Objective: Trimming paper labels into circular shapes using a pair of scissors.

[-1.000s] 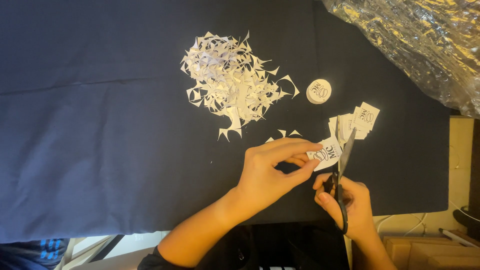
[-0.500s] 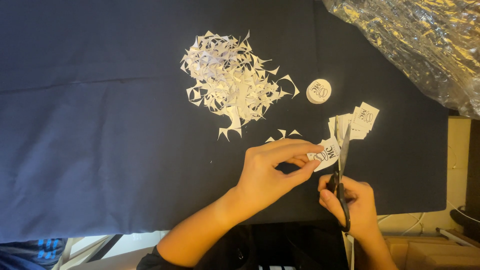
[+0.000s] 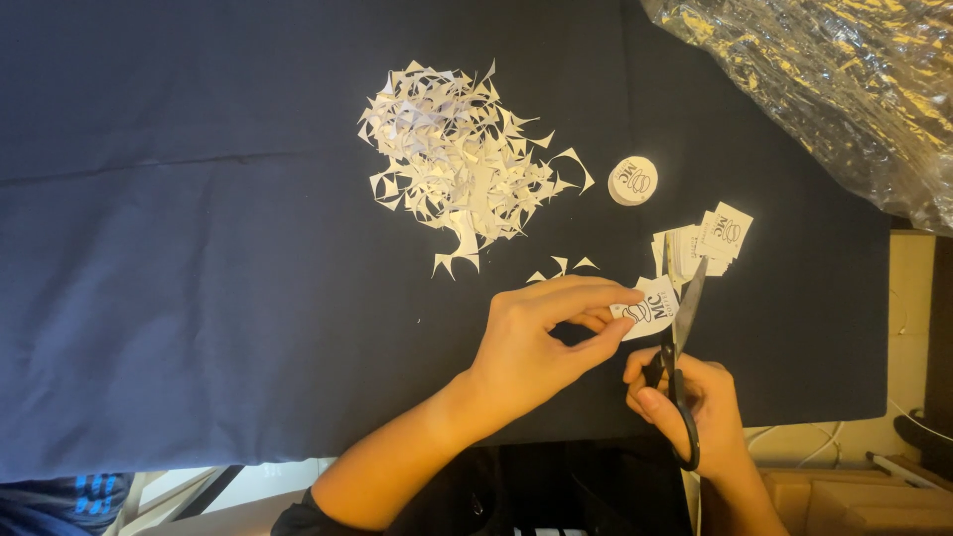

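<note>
two hands: left hand (image 3: 531, 342) one label (image 3: 650, 306), right hand (image 3: 695, 407) one scissors (image 3: 678, 337).

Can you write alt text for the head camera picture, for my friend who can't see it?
A left hand pinches a small printed paper piece while the right hand cuts it with black scissors over a dark cloth. Nearby lie a heap of white paper scraps, a round cut-out and a stack of square labels.
</note>
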